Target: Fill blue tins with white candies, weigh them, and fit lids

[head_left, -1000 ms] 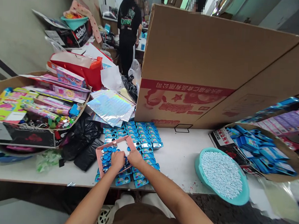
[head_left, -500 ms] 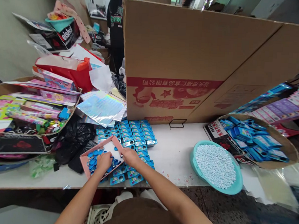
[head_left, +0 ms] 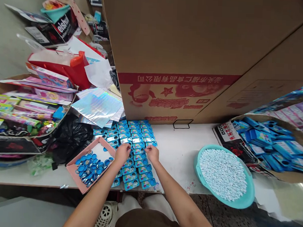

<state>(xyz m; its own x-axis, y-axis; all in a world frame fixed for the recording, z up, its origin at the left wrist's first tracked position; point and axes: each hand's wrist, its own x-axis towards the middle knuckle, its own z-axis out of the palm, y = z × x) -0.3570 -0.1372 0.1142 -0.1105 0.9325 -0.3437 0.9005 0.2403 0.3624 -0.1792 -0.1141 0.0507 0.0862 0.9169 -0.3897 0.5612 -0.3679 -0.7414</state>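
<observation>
Rows of small blue cartons [head_left: 131, 186], each with a round hole near one end, lie side by side on the white table. Over the middle rows, my left hand [head_left: 122, 154] is closed, its fingertips pinched close to a carton. To its right, my right hand [head_left: 152, 153] is closed too, thumb and fingers together at the right-hand edge of the rows. What either pinch holds is too small to make out. A shallow pink tray [head_left: 73, 172] rests at the left, partly behind my left forearm. Round blue caps [head_left: 91, 165] are heaped inside it.
A teal basin [head_left: 198, 170] full of small pale pieces stands at the right table edge. Behind it is a carton of blue boxes [head_left: 263, 138]. A tall cardboard box [head_left: 181, 37] walls off the back. Shiny sheets [head_left: 98, 105] and a black bag [head_left: 67, 139] lie left.
Both hands have left the pink tray and moved right over the blue cartons. The tray, earlier gripped at its edge by my right hand, now sits further left. The view has shifted.
</observation>
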